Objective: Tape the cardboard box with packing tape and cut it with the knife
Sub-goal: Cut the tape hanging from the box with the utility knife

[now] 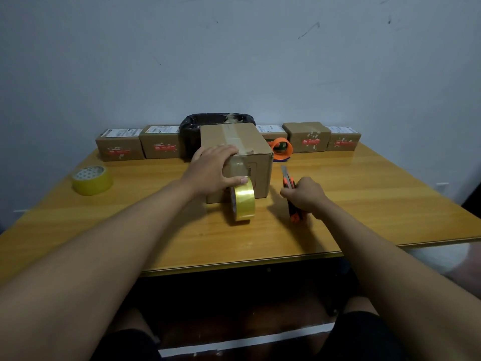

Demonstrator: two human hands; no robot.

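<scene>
Left hand presses flat on the taped cardboard box, tape roll in front; right hand grips an orange utility knife.

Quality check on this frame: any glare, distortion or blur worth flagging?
Head view: wide-angle bending curves the near edge of the table; glare on the upright tape roll and the glossy tabletop; soft shadow beside the knife; rear small boxes blurred, labels unreadable.

Packing rm — labelled parcels, packing tape, wood table
</scene>
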